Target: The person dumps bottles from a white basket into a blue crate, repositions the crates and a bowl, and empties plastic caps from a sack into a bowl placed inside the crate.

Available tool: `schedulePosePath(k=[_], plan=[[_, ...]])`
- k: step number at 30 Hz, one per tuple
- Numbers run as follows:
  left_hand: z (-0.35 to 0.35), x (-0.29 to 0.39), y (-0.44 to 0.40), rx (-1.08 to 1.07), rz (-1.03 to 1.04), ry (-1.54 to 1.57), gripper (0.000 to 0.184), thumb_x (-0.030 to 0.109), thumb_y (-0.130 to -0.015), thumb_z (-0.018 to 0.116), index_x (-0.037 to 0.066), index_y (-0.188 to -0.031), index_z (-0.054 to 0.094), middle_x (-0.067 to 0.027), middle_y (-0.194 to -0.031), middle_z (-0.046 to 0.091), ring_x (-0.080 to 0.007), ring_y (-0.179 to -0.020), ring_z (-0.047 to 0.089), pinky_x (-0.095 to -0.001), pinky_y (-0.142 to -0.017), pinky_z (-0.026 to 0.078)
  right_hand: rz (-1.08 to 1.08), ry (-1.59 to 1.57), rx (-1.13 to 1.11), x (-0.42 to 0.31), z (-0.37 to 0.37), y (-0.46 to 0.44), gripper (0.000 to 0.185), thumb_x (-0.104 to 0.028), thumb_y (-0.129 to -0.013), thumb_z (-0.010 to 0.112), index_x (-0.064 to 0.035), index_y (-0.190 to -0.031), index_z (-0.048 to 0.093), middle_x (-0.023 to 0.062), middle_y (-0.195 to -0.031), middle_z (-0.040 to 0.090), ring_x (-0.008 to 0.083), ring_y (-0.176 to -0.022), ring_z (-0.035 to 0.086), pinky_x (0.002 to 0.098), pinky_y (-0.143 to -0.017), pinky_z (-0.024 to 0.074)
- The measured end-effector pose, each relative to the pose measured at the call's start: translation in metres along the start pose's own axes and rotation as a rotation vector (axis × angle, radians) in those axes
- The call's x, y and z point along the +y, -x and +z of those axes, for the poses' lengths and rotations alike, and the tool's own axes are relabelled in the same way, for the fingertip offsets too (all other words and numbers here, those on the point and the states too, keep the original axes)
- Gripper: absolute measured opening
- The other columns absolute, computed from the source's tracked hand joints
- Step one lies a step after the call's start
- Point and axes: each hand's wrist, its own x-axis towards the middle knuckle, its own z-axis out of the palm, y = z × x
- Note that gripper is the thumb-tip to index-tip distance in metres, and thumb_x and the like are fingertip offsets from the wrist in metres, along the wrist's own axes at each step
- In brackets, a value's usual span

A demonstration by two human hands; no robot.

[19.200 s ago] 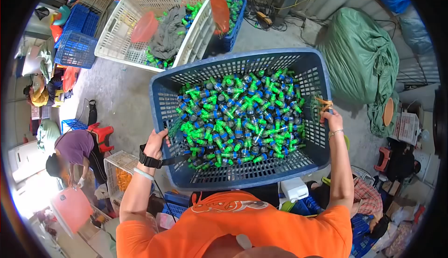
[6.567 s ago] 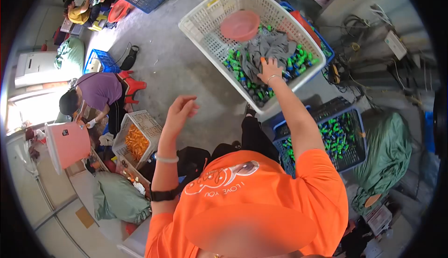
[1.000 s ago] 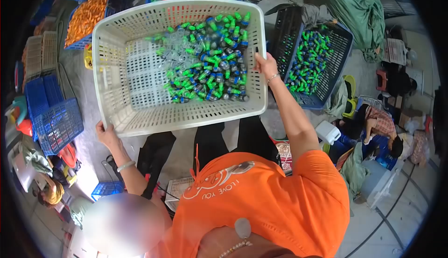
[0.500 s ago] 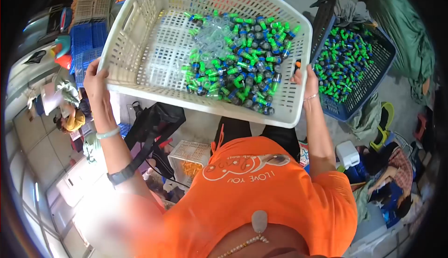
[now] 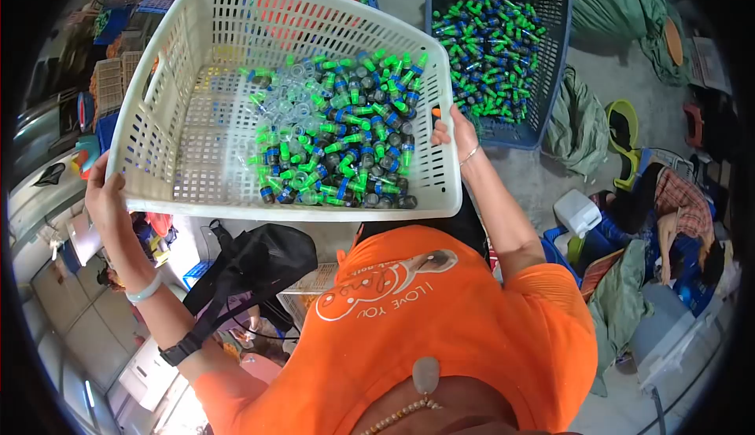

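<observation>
A large white slatted plastic basket [image 5: 287, 213] is held up in front of me between both hands. My left hand [image 5: 106, 195] is closed around its left end near the lower corner. At the right end, my right hand [image 5: 456, 134] grips the wall, with fingertips coming through the handle slot. Inside lie many small bottle-shaped pieces [image 5: 354, 120] in green, blue and black, heaped toward the right. Among them rests a cluster of clear plastic pieces [image 5: 292, 93]. A small orange object [image 5: 436, 112] shows by my right fingers; I cannot make out what it is.
A blue crate [image 5: 543, 140] filled with similar pieces stands on the floor beyond my right hand. Green sacks [image 5: 578, 120] lie beside it. Another person in a checked shirt [image 5: 683, 203] is at the right. A black bag [image 5: 267, 258] hangs below the basket's left part.
The basket and both hands have shifted left and slightly down in view. The blue crate now appears higher and farther left, as my viewpoint has turned. Both hands keep their hold.
</observation>
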Motion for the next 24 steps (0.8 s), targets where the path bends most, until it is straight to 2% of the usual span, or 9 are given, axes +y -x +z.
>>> schedulePosePath(k=[7,8,9,13,17,24], plan=[[0.009,0.032,-0.025,-0.09,0.066,-0.011,0.037,-0.005,-0.071,0.047,-0.002,-0.107,0.058,-0.0015,-0.088,0.057,-0.0061,-0.068,0.043,-0.0183,-0.062,0.033,0.029,-0.026,0.019,-0.003,-0.009,-0.007,0.035,-0.039,-0.097,0.032,-0.0073,-0.106,0.045,-0.0001,-0.059,0.035,0.01,-0.042,0.029,0.0271,-0.049,0.0356],[-0.012,0.037,0.022,-0.073,0.167,0.013,0.037,-0.005,-0.071,0.048,-0.002,-0.106,0.058,-0.0007,-0.086,0.056,-0.0057,-0.067,0.042,-0.0179,-0.062,0.032,-0.064,-0.019,-0.054,0.013,-0.022,0.02,0.035,-0.039,-0.097,0.032,-0.0073,-0.106,0.045,-0.0001,-0.059,0.035,0.01,-0.042,0.029,0.0271,-0.049,0.0356],[-0.014,0.039,0.033,-0.067,0.181,0.001,0.036,-0.005,-0.072,0.048,-0.002,-0.106,0.059,0.0,-0.084,0.055,-0.0053,-0.065,0.041,-0.0175,-0.061,0.032,-0.073,-0.016,-0.074,0.017,-0.024,0.021,0.035,-0.039,-0.097,0.032,-0.0073,-0.105,0.045,0.0,-0.059,0.035,0.0101,-0.042,0.029,0.0273,-0.049,0.0358],[0.002,0.076,0.055,-0.005,0.146,-0.022,0.038,-0.002,-0.072,0.048,-0.001,-0.108,0.058,0.0011,-0.084,0.055,-0.0044,-0.065,0.038,-0.0161,-0.059,0.028,-0.03,-0.03,-0.119,0.005,-0.026,0.015,0.035,-0.04,-0.097,0.032,-0.0072,-0.102,0.045,0.0003,-0.059,0.036,0.0106,-0.042,0.03,0.0284,-0.049,0.0365],[0.013,0.107,0.073,-0.03,0.17,-0.124,0.035,-0.004,-0.072,0.049,-0.001,-0.105,0.059,0.0028,-0.076,0.051,-0.0047,-0.063,0.039,-0.0161,-0.06,0.031,0.043,-0.074,-0.148,0.011,-0.048,0.004,0.038,-0.042,-0.095,0.034,-0.0061,-0.098,0.044,0.0004,-0.059,0.037,0.0115,-0.042,0.03,0.0306,-0.05,0.0376],[0.046,0.163,0.102,0.055,0.138,-0.263,0.034,0.0,-0.072,0.05,0.001,-0.104,0.06,0.0032,-0.075,0.05,-0.0053,-0.066,0.041,-0.0176,-0.063,0.033,0.155,-0.022,-0.244,-0.018,-0.069,-0.022,0.041,-0.045,-0.093,0.038,-0.0046,-0.096,0.045,0.0002,-0.058,0.037,0.0129,-0.043,0.032,0.0331,-0.055,0.04]])
